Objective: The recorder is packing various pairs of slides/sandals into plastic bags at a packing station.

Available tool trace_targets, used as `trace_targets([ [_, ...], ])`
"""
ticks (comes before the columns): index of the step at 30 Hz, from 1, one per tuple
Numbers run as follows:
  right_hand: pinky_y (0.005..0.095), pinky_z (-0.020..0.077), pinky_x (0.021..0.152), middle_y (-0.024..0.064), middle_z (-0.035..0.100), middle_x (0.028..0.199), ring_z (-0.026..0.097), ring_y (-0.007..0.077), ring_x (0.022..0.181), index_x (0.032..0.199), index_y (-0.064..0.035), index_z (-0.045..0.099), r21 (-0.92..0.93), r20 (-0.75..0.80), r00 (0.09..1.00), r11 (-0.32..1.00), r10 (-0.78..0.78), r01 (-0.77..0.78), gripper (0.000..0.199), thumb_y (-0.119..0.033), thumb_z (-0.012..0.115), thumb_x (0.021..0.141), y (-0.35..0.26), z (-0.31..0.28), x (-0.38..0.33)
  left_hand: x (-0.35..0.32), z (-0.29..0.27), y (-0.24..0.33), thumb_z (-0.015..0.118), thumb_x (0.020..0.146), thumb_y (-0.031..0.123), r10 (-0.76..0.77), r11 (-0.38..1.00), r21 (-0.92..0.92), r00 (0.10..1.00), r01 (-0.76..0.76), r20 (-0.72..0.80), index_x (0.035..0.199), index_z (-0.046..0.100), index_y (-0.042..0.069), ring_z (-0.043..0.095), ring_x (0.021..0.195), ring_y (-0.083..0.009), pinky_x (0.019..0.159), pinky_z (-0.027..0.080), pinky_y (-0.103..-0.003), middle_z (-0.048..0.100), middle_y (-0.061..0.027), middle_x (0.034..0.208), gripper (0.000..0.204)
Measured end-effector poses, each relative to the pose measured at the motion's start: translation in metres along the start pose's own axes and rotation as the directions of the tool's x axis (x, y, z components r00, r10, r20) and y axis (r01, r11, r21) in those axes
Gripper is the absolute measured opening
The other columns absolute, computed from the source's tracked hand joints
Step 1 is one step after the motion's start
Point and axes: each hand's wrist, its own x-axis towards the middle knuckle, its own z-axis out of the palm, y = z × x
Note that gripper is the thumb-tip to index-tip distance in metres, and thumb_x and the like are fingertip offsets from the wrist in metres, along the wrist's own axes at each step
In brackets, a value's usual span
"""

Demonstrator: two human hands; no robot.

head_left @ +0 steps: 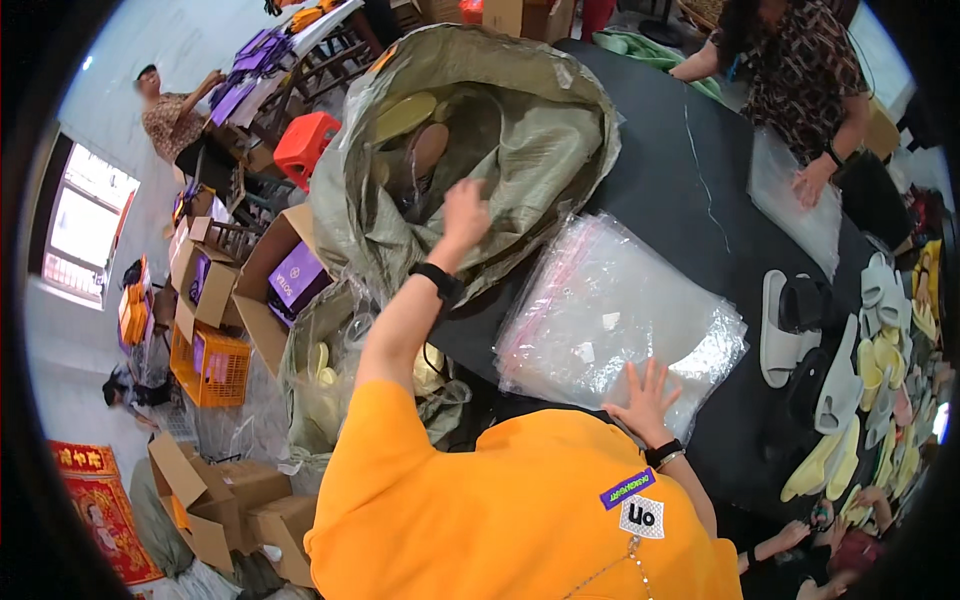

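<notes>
My left hand reaches over the mouth of a big grey-green woven sack. Its fingers look bunched and their tips point away, so I cannot tell whether they hold anything. Slippers lie inside the sack, among them a yellow-green slipper and a brownish slipper, a little beyond that hand. My right hand rests flat, fingers spread, on the near right part of a stack of clear plastic bags. These bags lie on the black tabletop.
Grey and black slippers sit on the table at the right, with several more pairs beyond. Across the table a person handles clear bags. Leftward stand a red stool, an orange crate and cardboard boxes.
</notes>
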Motion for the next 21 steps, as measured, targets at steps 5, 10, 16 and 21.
trace_targets([
  [5, 0.0731, -0.0033, 0.09, 0.0194, 0.0, 0.146, -0.007, 0.0427, 0.133, 0.14, -0.0224, 0.023, -0.031, -0.001, 1.0, 0.999, 0.013, -0.013, 0.096, -0.062, 0.064, 0.063, 0.001, 0.004, 0.002, -0.008, -0.035, -0.093, 0.054, 0.074, 0.013, -0.53, 0.848, 0.068, 0.843, 0.526, 0.092, 0.128, 0.034, 0.0, 0.039, 0.115, -0.0428, 0.097, 0.035, -0.043, 0.035, -0.0273, 0.128, 0.059],
  [10, 0.0734, -0.003, 0.09, 0.0189, 0.0, 0.147, -0.007, 0.0414, 0.133, 0.14, -0.0229, 0.022, -0.037, 0.005, 1.0, 0.999, 0.02, -0.02, 0.096, -0.062, 0.064, 0.062, 0.003, 0.007, 0.004, -0.001, -0.062, -0.08, 0.056, 0.074, 0.01, -0.411, 0.898, 0.203, 0.909, 0.39, 0.072, 0.124, 0.041, 0.007, 0.043, 0.113, -0.0382, 0.089, 0.04, -0.043, 0.041, -0.0191, 0.127, 0.053],
  [16, 0.0734, -0.004, 0.09, 0.0187, -0.001, 0.147, -0.008, 0.041, 0.133, 0.14, -0.0221, 0.022, -0.043, 0.037, 0.999, 0.998, 0.036, -0.034, 0.097, -0.063, 0.064, 0.062, 0.004, 0.005, 0.004, 0.03, -0.084, -0.029, 0.064, 0.072, 0.012, 0.061, 0.871, 0.463, 0.9, 0.162, -0.431, 0.123, 0.045, 0.015, 0.041, 0.113, -0.0344, 0.09, 0.035, -0.046, 0.04, -0.0096, 0.128, 0.054],
  [21, 0.0731, -0.0053, 0.09, 0.019, -0.002, 0.147, -0.009, 0.0409, 0.133, 0.14, -0.0213, 0.022, -0.027, 0.012, 1.0, 1.0, 0.007, -0.007, 0.097, -0.063, 0.063, 0.063, 0.004, 0.007, 0.006, 0.022, -0.047, -0.126, 0.054, 0.077, 0.02, -0.573, 0.739, 0.509, 0.809, 0.442, 0.13, 0.103, 0.059, 0.015, 0.049, 0.104, -0.0335, 0.084, 0.037, -0.046, 0.059, -0.0108, 0.106, 0.027],
])
